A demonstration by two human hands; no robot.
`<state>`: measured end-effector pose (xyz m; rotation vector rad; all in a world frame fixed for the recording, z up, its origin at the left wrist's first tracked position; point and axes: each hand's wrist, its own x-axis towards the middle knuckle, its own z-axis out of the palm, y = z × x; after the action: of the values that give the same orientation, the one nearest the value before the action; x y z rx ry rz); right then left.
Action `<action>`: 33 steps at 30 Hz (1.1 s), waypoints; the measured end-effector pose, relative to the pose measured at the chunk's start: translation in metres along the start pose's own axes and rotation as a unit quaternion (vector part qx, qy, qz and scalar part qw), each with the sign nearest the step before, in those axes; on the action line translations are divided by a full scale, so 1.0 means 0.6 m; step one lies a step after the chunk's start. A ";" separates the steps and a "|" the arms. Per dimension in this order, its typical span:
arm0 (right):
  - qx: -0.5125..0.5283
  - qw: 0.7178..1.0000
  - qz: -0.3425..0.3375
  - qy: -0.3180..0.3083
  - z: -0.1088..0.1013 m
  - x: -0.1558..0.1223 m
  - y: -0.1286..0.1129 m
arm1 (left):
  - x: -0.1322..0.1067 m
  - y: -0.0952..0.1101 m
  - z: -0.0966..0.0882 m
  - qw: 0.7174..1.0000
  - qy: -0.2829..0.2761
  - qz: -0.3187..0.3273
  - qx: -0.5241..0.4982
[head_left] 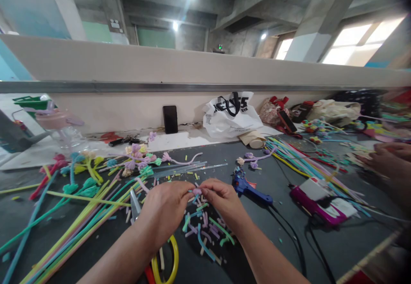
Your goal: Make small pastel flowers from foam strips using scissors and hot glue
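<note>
My left hand (170, 202) and my right hand (221, 198) meet over the dark tabletop. Their fingertips pinch a small lilac pipe-cleaner piece (196, 191), its shape mostly covered by the fingers. Below them lies a scatter of short cut pipe-cleaner bits (205, 232) in blue, green, purple and cream. Scissors with yellow handles (174, 258) lie partly under my left forearm, their blade (135, 205) showing beside the wrist. To the right of my right hand rests a blue hot glue gun (252, 190) with its cord trailing toward me.
Long pipe cleaners (80, 228) spread at left, near finished pipe-cleaner flowers (138, 158). More stems (308, 168) lie at right by a magenta power strip (317, 205). A phone (170, 119) and white bag (229, 115) stand along the partition. Another person's hand (385, 164) is at far right.
</note>
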<state>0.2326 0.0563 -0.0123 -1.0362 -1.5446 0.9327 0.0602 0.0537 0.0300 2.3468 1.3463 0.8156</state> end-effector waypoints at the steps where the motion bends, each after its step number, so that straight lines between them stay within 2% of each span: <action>1: -0.006 1.000 -0.004 -0.001 0.000 0.000 0.000 | 0.000 0.000 0.000 1.000 -0.002 -0.001 -0.010; 4: -0.031 0.999 -0.024 -0.005 0.000 0.001 0.000 | -0.001 0.000 0.000 0.999 -0.013 -0.005 -0.034; 7: -0.052 0.998 -0.039 -0.015 0.000 0.002 0.000 | -0.002 0.001 0.001 0.999 -0.033 -0.007 0.002; 11: -0.031 0.999 -0.006 -0.017 0.000 0.001 0.004 | -0.001 -0.002 0.006 0.998 -0.049 -0.006 0.032; 14: 0.062 0.997 0.036 0.009 0.000 -0.002 0.008 | 0.003 -0.002 0.000 0.999 -0.037 -0.014 -0.015; 16: 0.126 0.990 0.040 0.039 0.000 -0.004 0.008 | 0.006 0.001 -0.010 0.996 -0.035 -0.032 -0.077; 18: 0.168 0.984 0.032 0.054 0.000 -0.006 0.005 | 0.009 0.005 -0.023 0.979 -0.070 -0.088 -0.170; 20: 0.201 0.978 0.026 0.044 0.001 -0.008 0.000 | 0.010 0.008 -0.033 0.932 -0.135 -0.170 -0.290; 22: 0.235 0.971 0.017 0.025 0.002 -0.011 -0.005 | 0.008 0.010 -0.036 0.862 -0.194 -0.232 -0.406; 25: 0.279 0.960 -0.003 0.006 0.004 -0.015 -0.008 | 0.003 0.012 -0.028 0.761 -0.232 -0.262 -0.546; 28: 0.279 0.960 -0.020 -0.003 0.003 -0.015 -0.006 | -0.001 0.014 -0.008 0.675 -0.253 -0.265 -0.640; 30: 0.264 0.964 -0.022 -0.004 0.002 -0.013 -0.006 | -0.003 0.014 0.005 0.639 -0.264 -0.259 -0.675; 33: 0.249 0.968 -0.012 -0.011 -0.001 -0.010 -0.008 | -0.003 0.012 0.021 0.617 -0.271 -0.254 -0.694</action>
<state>0.2330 0.0490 -0.0098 -0.6460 -1.2411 1.2375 0.0722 0.0487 0.0235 0.7431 0.5416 0.5038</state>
